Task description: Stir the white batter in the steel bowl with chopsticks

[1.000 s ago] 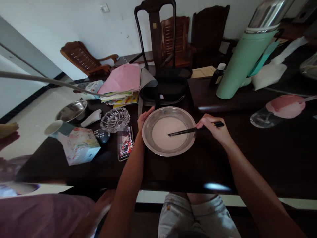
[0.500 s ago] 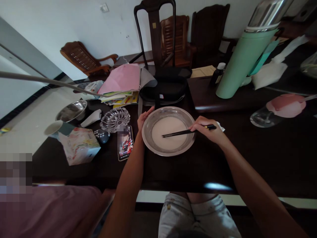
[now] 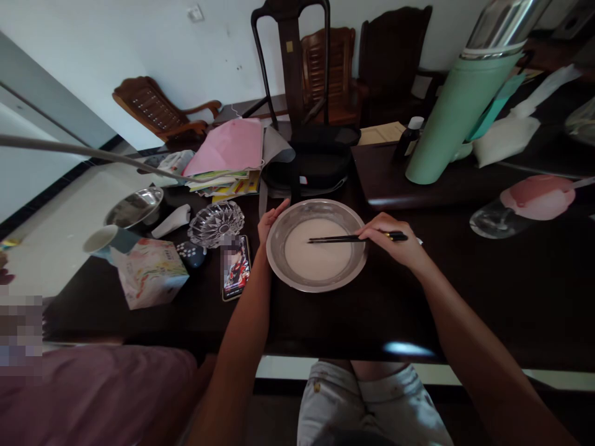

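Observation:
A round metal bowl (image 3: 283,272) with pale batter (image 3: 318,257) in it sits on the dark table in front of me. My left hand (image 3: 267,226) grips the bowl's left rim, fingers curled over the edge. Pinched in my right hand (image 3: 388,244), at the bowl's right rim, are black chopsticks (image 3: 339,238) lying nearly level, their tips in the batter's upper middle.
A phone (image 3: 235,267) lies just left of the bowl, then a glass dish (image 3: 216,223), a tissue box (image 3: 151,272), a cup (image 3: 100,240) and a steel bowl (image 3: 134,207). A green flask (image 3: 453,111), a black bag (image 3: 311,164) and papers (image 3: 227,152) stand behind. Another person's purple sleeve (image 3: 93,396) is at lower left.
My right hand shifted left toward the bowl rim and the chopstick tips swept up and back through the batter. My left hand stayed on the rim.

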The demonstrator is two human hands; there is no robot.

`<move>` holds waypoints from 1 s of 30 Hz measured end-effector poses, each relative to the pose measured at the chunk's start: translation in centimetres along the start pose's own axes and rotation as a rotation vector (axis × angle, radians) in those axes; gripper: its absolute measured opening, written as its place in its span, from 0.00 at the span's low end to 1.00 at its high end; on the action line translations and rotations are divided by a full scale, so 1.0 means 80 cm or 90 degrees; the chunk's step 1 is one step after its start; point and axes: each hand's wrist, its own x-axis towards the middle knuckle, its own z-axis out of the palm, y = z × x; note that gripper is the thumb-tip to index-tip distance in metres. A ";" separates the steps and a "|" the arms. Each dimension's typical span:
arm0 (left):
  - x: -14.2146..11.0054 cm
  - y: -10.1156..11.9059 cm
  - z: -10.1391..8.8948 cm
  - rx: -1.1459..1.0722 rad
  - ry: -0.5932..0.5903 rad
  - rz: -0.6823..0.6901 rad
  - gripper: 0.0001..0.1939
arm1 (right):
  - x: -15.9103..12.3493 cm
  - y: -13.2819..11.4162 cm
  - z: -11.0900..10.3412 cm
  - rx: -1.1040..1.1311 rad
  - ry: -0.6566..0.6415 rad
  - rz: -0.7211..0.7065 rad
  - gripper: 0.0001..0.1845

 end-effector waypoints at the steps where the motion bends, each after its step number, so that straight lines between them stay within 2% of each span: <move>1: 0.000 0.000 0.000 -0.001 0.002 -0.001 0.30 | 0.000 0.000 -0.001 0.004 0.026 0.007 0.14; 3: 0.000 0.000 0.000 -0.002 0.002 -0.004 0.30 | 0.000 -0.002 -0.004 0.029 0.052 0.029 0.18; 5: 0.001 0.000 -0.001 -0.002 0.002 -0.006 0.31 | 0.000 -0.004 -0.003 0.051 0.023 0.040 0.20; 7: 0.002 0.000 -0.002 -0.002 0.000 -0.006 0.31 | -0.001 -0.004 0.000 0.047 -0.028 0.027 0.17; 9: 0.003 0.000 -0.003 -0.004 -0.002 -0.002 0.31 | -0.001 -0.002 0.002 0.023 -0.045 0.007 0.14; 11: 0.004 0.000 -0.003 -0.006 -0.003 -0.002 0.31 | -0.001 -0.001 0.000 0.007 -0.008 -0.002 0.12; 14: 0.004 0.000 -0.002 -0.007 0.004 -0.011 0.31 | -0.001 -0.001 -0.004 0.038 0.053 0.018 0.16; 17: 0.003 0.000 -0.002 -0.007 0.008 -0.007 0.31 | -0.001 -0.001 -0.003 0.075 0.005 0.029 0.18; 20: 0.001 0.000 0.000 -0.010 0.011 -0.005 0.30 | 0.000 0.000 0.001 0.042 -0.049 0.000 0.13; 22: 0.001 0.001 0.001 -0.011 0.011 -0.009 0.31 | -0.001 0.002 0.000 0.023 -0.017 -0.008 0.11; 24: 0.001 0.001 0.002 -0.010 0.008 -0.011 0.31 | -0.001 0.002 -0.003 0.037 0.032 0.005 0.14; 26: 0.001 0.001 0.002 -0.009 0.006 -0.009 0.31 | -0.002 0.001 -0.004 0.068 0.041 0.023 0.17; 30: 0.003 0.001 0.000 -0.011 0.006 -0.007 0.30 | -0.001 0.002 -0.001 0.055 -0.047 0.008 0.14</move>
